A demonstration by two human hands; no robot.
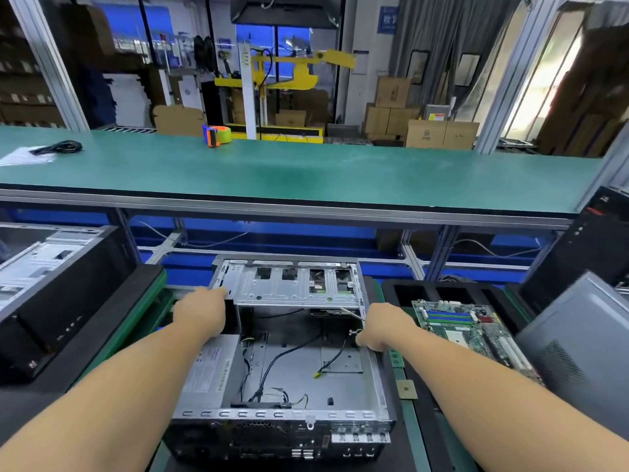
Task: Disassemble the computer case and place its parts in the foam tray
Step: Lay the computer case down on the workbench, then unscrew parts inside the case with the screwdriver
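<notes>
An open grey computer case (377,379) lies on its side in front of me, with loose cables (289,352) on its floor and a power supply (209,369) at its left. A metal drive cage (292,284) spans the far end. My left hand (200,308) holds the cage's left end, fingers hidden behind the metal. My right hand (383,328) grips the case's right wall just below the cage. The black foam tray (398,291) at the right holds a green motherboard (473,332).
Another black computer case (61,294) lies at the left. A grey side panel (585,335) leans at the right beside a black tower (599,233). A small chip (406,390) and a memory stick (396,357) lie on the tray's edge. A green shelf (306,172) with a tape dispenser (216,135) runs above.
</notes>
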